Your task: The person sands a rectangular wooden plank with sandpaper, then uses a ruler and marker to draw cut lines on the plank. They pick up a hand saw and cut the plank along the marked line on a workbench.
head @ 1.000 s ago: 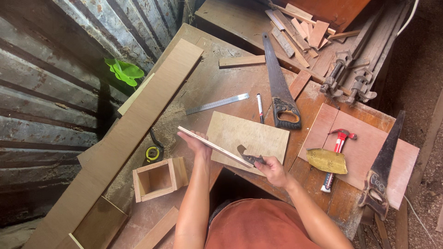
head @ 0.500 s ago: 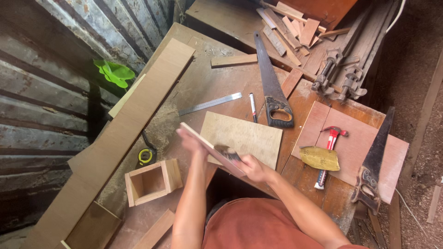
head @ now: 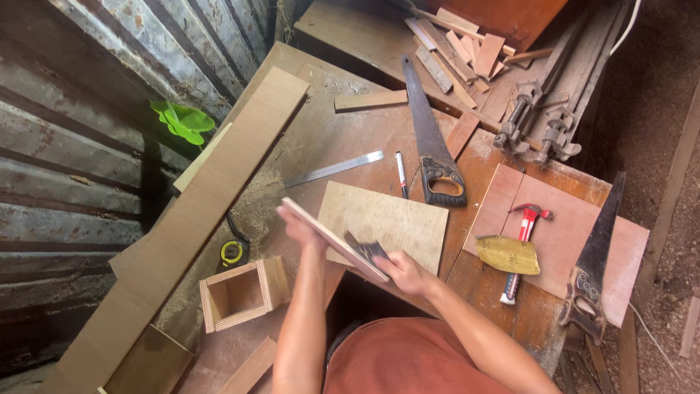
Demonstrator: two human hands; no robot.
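The left hand (head: pixel 300 232) is gripping the far end of a thin plywood strip (head: pixel 335 241), held tilted on edge above the plywood sheet (head: pixel 386 221) – fingers closed round it. The right hand (head: pixel 403 271) is pressing a dark piece of sandpaper (head: pixel 367 250) against the strip's near end, curled shut on it. Sanding evenly probably means steadying the strip firmly – long strokes, light pressure along the edge.

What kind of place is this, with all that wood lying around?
It looks like a small woodworking shop, maybe a shed. On the workbench lie two handsaws, a hammer and a metal ruler. There is sawdust, wood offcuts and a little open wooden box.
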